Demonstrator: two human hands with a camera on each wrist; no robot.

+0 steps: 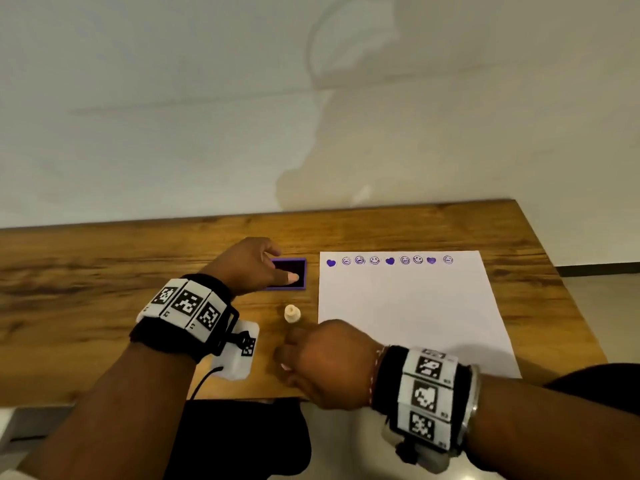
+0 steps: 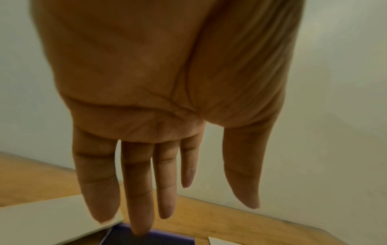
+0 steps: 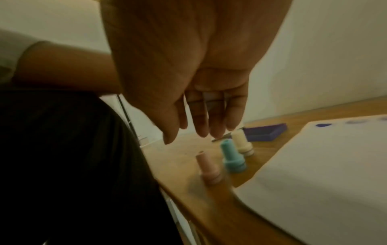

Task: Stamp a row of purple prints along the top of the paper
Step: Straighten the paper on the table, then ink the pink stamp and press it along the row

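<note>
A white paper (image 1: 408,317) lies on the right half of the wooden table (image 1: 104,271). A row of purple hearts and smiley prints (image 1: 389,260) runs along its top edge. Left of it sits the purple ink pad (image 1: 300,271), uncovered. My left hand (image 1: 282,266) reaches over the pad with straight fingers, and its middle fingertip (image 2: 142,230) touches the ink pad (image 2: 167,238). Three stamps stand near the front edge: cream (image 3: 243,142), teal (image 3: 231,157) and pink (image 3: 209,170). My right hand (image 3: 196,132) hovers just above them, fingers hanging straight, holding nothing.
A flat pale lid-like piece (image 2: 52,220) lies beside the ink pad under my left hand. The table's front edge runs close to the pink stamp. A pale wall (image 1: 242,116) backs the table. The paper below the prints is blank.
</note>
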